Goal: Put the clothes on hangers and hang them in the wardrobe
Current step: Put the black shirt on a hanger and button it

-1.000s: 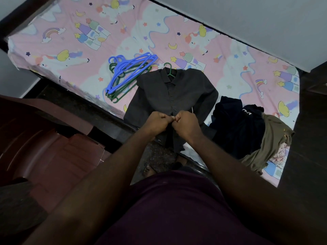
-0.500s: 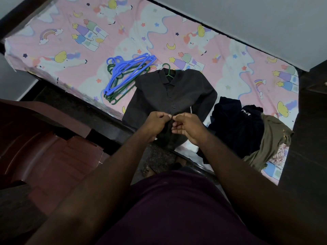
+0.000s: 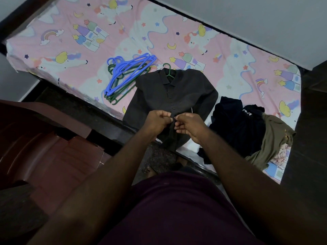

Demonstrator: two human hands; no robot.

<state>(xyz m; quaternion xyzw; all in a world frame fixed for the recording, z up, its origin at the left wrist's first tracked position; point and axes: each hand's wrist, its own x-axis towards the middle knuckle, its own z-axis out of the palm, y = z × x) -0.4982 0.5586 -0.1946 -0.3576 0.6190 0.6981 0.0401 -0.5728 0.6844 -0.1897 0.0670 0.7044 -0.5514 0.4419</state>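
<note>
A moulded brown plastic chair (image 3: pixel 44 147) stands at far left, beside the bed (image 3: pixel 53 50), whose pink sheet bears printed rainbows, castles, moons and stars. On the sheet lies a stack of thin plastic hangers (image 3: pixel 127 76), blue over green. Just right of it, a dark button-front shirt (image 3: pixel 177 91) lies flat, collar away from the person, a green hanger hook (image 3: pixel 168 68) protruding at the neck. The left hand (image 3: pixel 157 121) and right hand (image 3: pixel 189 126) each pinch the shirt's placket at its lower front, fingertips nearly touching. At right lies a clothes pile (image 3: pixel 247 131): dark fabric with an unreadable white mark, olive cloth beneath.
</note>
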